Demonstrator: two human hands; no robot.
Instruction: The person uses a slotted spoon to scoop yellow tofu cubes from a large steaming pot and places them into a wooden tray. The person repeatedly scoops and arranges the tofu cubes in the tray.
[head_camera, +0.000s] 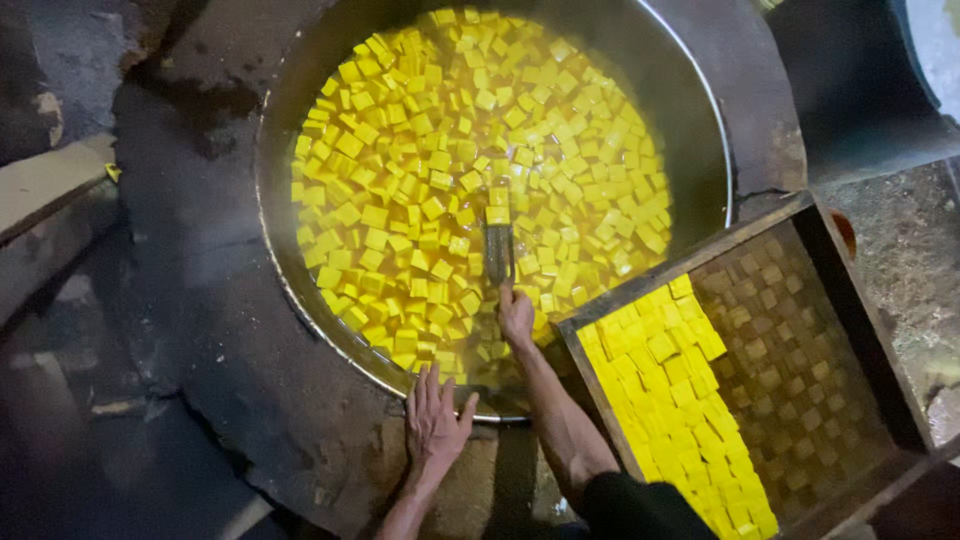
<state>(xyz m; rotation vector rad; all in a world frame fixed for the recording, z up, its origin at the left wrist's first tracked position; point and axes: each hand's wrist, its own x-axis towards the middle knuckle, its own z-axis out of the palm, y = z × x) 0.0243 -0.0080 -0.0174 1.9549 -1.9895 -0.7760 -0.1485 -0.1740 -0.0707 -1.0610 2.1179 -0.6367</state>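
Note:
A large round metal pan (275, 250) holds several yellow tofu cubes (420, 160) floating in yellow liquid. My right hand (515, 315) grips the handle of a flat metal spatula (497, 245), which reaches into the pan with one yellow cube (497, 214) on its blade. My left hand (435, 415) rests flat, fingers apart, on the pan's near rim and the dark stone surround. To the right, a wooden tray (690, 258) with a woven bottom is partly filled with rows of yellow cubes (670, 400).
The pan sits sunk in a dark, sooty stove top (200, 300). A wooden plank (45, 185) lies at the left. Another dark vessel (870, 90) stands at the upper right. The right half of the tray shows bare woven bottom (800, 350).

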